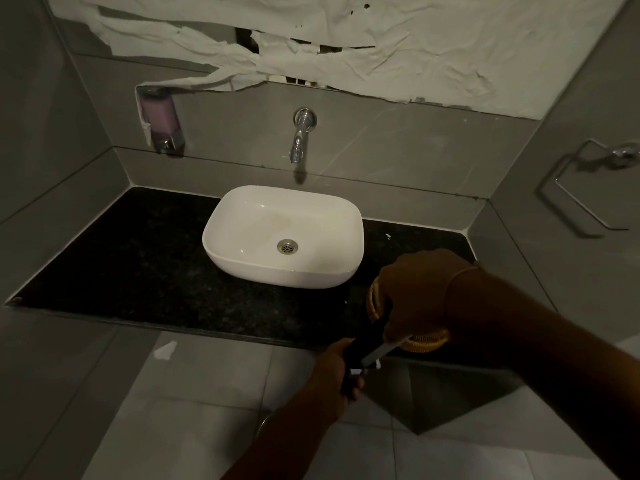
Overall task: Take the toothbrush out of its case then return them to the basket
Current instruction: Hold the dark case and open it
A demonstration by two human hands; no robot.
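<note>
— Black speckled stone is the worktop (138,258) ahead of you. What do you want to know first?

— Where are my hands?

— Your right hand (420,292) reaches in from the right and covers most of a woven yellow basket (375,299) that sits at the worktop's front edge, right of the sink. Its fingers are curled downward and pinch the upper end of a pale, thin stick, which looks like the toothbrush (379,353).

— And the left?

— Your left hand (337,374) is lower, off the front edge of the worktop and above the floor tiles. It is closed around a long black case (372,336). The case slants up and to the right, its top end reaching the basket's rim under your right hand.

— Is the toothbrush free of the case?

— I cannot tell. The pale stick lies along the case's right side, touching it, and the light is dim.

— What else is around?

— A white basin (282,235) stands on the worktop, with a chrome tap (300,136) on the wall above it.
</note>
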